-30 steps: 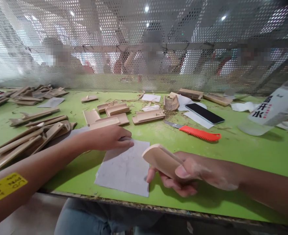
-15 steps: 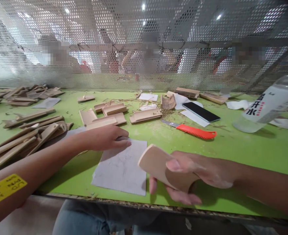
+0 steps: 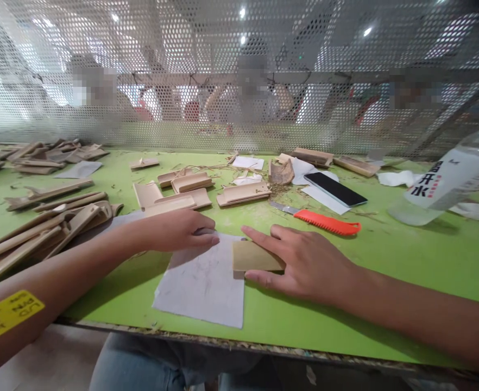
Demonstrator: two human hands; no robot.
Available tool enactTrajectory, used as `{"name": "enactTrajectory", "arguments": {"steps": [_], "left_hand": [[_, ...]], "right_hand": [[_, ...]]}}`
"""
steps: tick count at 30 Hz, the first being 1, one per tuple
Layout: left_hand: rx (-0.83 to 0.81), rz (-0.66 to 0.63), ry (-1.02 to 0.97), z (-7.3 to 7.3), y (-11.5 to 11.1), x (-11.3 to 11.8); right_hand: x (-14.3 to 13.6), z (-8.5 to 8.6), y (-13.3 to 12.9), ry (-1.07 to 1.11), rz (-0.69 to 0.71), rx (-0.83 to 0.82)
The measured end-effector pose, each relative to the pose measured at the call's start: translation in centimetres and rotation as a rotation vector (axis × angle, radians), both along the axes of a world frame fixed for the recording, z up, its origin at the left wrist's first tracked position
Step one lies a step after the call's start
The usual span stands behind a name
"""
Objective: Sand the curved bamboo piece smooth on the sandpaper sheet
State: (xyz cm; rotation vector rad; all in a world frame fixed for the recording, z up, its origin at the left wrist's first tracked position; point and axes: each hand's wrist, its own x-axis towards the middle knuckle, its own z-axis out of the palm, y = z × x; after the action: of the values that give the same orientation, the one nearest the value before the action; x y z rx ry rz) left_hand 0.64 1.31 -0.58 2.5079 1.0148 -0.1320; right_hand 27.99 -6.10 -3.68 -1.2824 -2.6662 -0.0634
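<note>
My right hand (image 3: 304,260) is closed over a short curved bamboo piece (image 3: 258,257), its thumb and fingers on the two long sides. The piece lies outer face up, its left end over the right edge of a white paper sheet (image 3: 202,290). My left hand (image 3: 182,229) rests on the sheet's upper part with its fingers curled; whether anything is under them is hidden. An orange-handled knife (image 3: 327,221) lies beyond my right hand, its blade pointing left.
Several bamboo pieces (image 3: 178,202) lie beyond my left hand, and a pile (image 3: 44,236) sits at the left. A phone (image 3: 335,188) rests on paper. At the right stands a tilted clear bottle (image 3: 435,184). A perforated screen (image 3: 207,49) crosses the back, with people behind it.
My right hand has turned palm down and brought the bamboo piece from a raised, tilted position down onto the sheet's right edge. My left hand has stayed in place.
</note>
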Motion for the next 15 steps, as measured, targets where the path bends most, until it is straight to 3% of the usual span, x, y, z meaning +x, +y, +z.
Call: {"name": "enactTrajectory", "arguments": {"steps": [8,15], "left_hand": [[0.024,-0.017,-0.005,0.0,0.1,-0.3],[0.018,-0.005,0.019,0.6,0.0,-0.1]], "right_hand": [[-0.7,0.6,-1.1,-0.021,0.156,-0.098],[-0.5,1.5,-0.5,-0.002,0.011,0.029]]}}
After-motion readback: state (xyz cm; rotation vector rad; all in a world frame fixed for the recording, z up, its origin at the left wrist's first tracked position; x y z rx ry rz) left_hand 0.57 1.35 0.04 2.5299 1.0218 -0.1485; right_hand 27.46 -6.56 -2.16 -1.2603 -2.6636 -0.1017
